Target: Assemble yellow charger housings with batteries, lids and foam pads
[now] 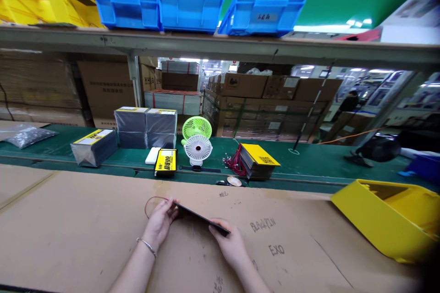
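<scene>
A thin dark flat panel [197, 215] is held up above the cardboard sheet, seen nearly edge-on and sloping down to the right. My left hand [161, 220] pinches its left end. My right hand [229, 241] grips the right end, thumb on the near side. A thin red wire [147, 206] loops out beside my left fingers; where it joins is hidden. Beyond my hands, a stack of yellow-topped panels [259, 160] stands on the green bench with a bundle of red wires [234, 163] at its left side.
Cardboard [85, 229] covers the near work surface. A yellow bin [385, 219] lies at the right. Along the green bench [309, 160] stand a white fan [198, 148], a green fan [196, 127], a yellow-black box [165, 161] and wrapped stacks [146, 128]. Blue bins [190, 11] line the shelf above.
</scene>
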A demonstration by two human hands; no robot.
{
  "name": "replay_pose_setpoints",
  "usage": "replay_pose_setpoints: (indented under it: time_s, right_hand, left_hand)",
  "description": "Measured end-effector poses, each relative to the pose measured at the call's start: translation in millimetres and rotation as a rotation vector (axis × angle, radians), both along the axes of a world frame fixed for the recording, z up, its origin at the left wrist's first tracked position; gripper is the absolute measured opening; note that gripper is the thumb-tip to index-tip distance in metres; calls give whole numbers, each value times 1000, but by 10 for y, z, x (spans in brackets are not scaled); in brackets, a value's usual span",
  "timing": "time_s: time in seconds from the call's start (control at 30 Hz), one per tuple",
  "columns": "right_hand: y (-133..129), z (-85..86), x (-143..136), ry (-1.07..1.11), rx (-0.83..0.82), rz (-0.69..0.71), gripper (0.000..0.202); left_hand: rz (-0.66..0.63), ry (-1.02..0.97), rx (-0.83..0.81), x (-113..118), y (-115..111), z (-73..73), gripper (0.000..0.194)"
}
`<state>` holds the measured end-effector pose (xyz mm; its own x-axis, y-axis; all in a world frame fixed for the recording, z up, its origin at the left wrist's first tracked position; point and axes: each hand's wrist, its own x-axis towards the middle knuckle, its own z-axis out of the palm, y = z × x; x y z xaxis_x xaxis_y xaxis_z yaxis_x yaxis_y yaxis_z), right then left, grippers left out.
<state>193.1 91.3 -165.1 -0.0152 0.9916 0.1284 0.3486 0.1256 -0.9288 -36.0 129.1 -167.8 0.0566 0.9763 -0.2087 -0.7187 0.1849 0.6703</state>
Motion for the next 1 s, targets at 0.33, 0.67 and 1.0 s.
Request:
replay_pose_setpoints:
  time_s: [0.33,0.67,1.0]
  right_hand:
    - [8,-7,-5,16,13,2,23]
    - [-11,21,-4,6,14,0,22]
    - [16,-15,-3,26,31,6,23]
  left_hand:
    - [5,-2,-5,4,-10,10,15]
    - [2,-8,-3,4,-10,15,14]
    - [14,-10,-11,9,-14,23,13]
